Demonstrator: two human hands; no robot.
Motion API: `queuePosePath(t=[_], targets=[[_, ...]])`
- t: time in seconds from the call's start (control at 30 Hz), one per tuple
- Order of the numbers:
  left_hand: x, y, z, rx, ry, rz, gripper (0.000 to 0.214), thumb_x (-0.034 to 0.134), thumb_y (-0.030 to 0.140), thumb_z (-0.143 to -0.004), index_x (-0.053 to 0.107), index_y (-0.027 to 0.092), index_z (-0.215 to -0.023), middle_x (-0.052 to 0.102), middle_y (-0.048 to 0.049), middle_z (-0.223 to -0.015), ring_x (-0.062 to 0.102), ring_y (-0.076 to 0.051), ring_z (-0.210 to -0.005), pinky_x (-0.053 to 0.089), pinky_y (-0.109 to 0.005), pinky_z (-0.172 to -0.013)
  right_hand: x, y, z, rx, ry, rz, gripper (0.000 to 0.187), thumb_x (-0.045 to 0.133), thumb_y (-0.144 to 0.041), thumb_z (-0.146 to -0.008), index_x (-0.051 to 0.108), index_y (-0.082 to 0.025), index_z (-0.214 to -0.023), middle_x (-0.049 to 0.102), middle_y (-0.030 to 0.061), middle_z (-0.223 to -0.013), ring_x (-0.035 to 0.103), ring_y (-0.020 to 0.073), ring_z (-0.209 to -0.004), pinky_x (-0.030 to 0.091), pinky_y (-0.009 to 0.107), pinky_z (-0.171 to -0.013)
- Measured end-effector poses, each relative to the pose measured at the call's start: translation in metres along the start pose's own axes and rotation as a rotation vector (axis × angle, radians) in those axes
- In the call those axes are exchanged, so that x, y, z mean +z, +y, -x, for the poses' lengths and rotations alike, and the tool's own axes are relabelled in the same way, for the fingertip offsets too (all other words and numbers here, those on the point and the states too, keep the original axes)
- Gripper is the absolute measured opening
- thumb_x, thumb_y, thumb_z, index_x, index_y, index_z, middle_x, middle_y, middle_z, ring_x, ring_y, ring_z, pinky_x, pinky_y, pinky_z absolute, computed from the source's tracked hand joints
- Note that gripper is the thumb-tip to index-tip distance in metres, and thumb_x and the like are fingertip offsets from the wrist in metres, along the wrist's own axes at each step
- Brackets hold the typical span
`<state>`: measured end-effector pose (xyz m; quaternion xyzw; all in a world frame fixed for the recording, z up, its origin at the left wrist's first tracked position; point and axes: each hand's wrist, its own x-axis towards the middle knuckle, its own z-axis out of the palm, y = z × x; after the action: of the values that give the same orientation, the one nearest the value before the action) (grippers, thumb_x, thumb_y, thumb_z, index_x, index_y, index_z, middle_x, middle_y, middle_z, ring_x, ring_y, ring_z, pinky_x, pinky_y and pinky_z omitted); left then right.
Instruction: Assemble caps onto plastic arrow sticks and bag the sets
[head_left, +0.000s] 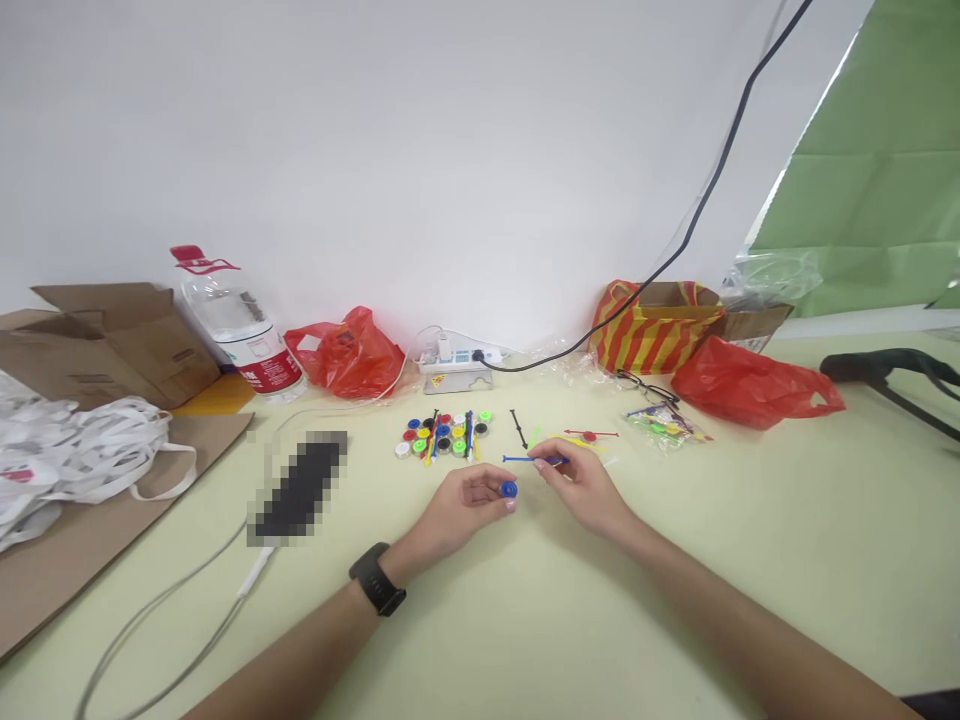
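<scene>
Between the thumb and fingers of my left hand [469,505] is a small round blue disc [509,489] with a ringed face. My right hand [581,482] pinches a thin blue plastic arrow [519,459], which points out to the left above the table. Just beyond the hands lie a black arrow [518,428], a red arrow [574,433] with a red disc [589,437] by it, and some yellow and green pieces partly hidden by my right hand. Further left sits a group of coloured discs [444,437] with several arrows laid across them.
A clear bag of similar pieces [666,425] lies right of my hands. Along the wall stand a water bottle [244,335], red plastic bags [349,355], a power strip [459,352] and a striped bag [652,330]. A blurred dark phone-like object [300,490] with a cable lies left.
</scene>
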<state>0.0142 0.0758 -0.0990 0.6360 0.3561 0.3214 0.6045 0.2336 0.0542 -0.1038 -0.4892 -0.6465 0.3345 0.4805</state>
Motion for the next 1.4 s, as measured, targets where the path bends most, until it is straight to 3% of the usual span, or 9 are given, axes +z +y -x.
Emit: queuePosePath(t=[0.17,0.33,0.5,0.63,0.93,1.1,1.4], targets=[[-0.003,0.006,0.001,-0.037,0.021,0.018,0.039,0.087,0.039,-0.075,0.073,0.018,-0.105,0.074,-0.0058,-0.094,0.069,-0.018,-0.087,0.056,-0.033,-0.086,-0.001,-0.004,0.001,0.079,-0.017,-0.056,0.033,0.054,-0.051,-0.099,0.069,-0.021,-0.099,0.065,0.0033,-0.086,0.058,0.0177,-0.072,0.046,0.030,-0.064],[-0.003,0.002,-0.002,-0.021,0.041,0.026,0.038,0.087,0.035,-0.076,0.072,0.018,-0.107,0.076,-0.0081,-0.105,0.071,-0.021,-0.099,0.055,-0.036,-0.096,0.001,-0.008,0.006,0.113,-0.076,-0.120,0.033,0.054,-0.051,-0.099,0.070,-0.022,-0.101,0.059,0.0012,-0.081,0.053,0.0168,-0.070,0.042,0.029,-0.061],[-0.002,0.003,-0.001,0.014,0.022,0.023,0.038,0.084,0.036,-0.080,0.071,0.018,-0.111,0.077,-0.0103,-0.111,0.072,-0.025,-0.107,0.055,-0.040,-0.101,0.008,-0.010,0.014,0.100,-0.149,-0.224,0.029,0.052,-0.046,-0.102,0.062,-0.026,-0.119,0.064,0.0031,-0.094,0.063,0.0205,-0.092,0.049,0.032,-0.079],[0.000,0.005,0.001,0.031,0.023,0.007,0.037,0.084,0.036,-0.081,0.071,0.017,-0.110,0.077,-0.0108,-0.109,0.074,-0.026,-0.104,0.057,-0.040,-0.097,0.014,-0.013,0.018,0.038,-0.189,-0.244,0.022,0.055,-0.039,-0.102,0.058,-0.025,-0.118,0.067,0.0042,-0.099,0.064,0.0211,-0.098,0.050,0.035,-0.088],[0.001,0.003,0.005,0.125,0.018,-0.023,0.027,0.077,0.035,-0.088,0.071,0.017,-0.107,0.075,-0.0093,-0.105,0.072,-0.022,-0.097,0.060,-0.036,-0.090,0.017,-0.016,0.022,-0.059,-0.165,-0.088,0.009,0.056,-0.030,-0.101,0.060,-0.023,-0.105,0.066,0.0050,-0.100,0.065,0.0188,-0.089,0.054,0.033,-0.080],[0.001,0.002,0.007,0.184,0.108,-0.144,0.022,0.078,0.033,-0.087,0.072,0.017,-0.101,0.074,-0.0077,-0.101,0.071,-0.022,-0.095,0.061,-0.035,-0.089,0.016,-0.017,0.023,-0.202,-0.120,0.112,0.013,0.055,-0.022,-0.100,0.062,-0.022,-0.090,0.061,0.0056,-0.097,0.062,0.0188,-0.088,0.049,0.030,-0.074],[0.002,0.004,0.013,0.257,0.131,-0.376,0.013,0.076,0.028,-0.087,0.071,0.017,-0.093,0.077,-0.0061,-0.093,0.073,-0.021,-0.087,0.059,-0.031,-0.078,0.012,-0.012,0.024,-0.192,-0.153,0.231,0.007,0.060,-0.018,-0.097,0.064,-0.022,-0.094,0.063,0.0026,-0.090,0.056,0.0159,-0.075,0.041,0.028,-0.063]])
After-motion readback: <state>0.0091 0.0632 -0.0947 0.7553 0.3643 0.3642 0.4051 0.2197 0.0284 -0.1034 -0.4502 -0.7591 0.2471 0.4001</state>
